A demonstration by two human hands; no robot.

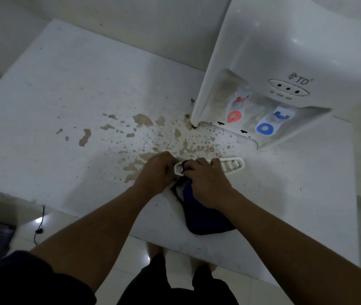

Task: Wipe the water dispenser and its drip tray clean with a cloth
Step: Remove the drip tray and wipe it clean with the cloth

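The left hand [156, 171] is curling its grip around the left end of the white slotted drip tray [230, 165], which is lying on the tabletop [54, 106] in front of the water dispenser [285, 62]. Just right of that grip, the right hand [206, 180] is pinching a dark blue cloth [201, 219] against the tray's left part; the cloth is trailing from under this hand toward the tabletop's near edge. Beyond both grips, brown stains [144, 119] are spreading across the tabletop. Farther right of the grips, the dispenser's red tap [234, 115] and blue tap [265, 128] are hanging over its base.
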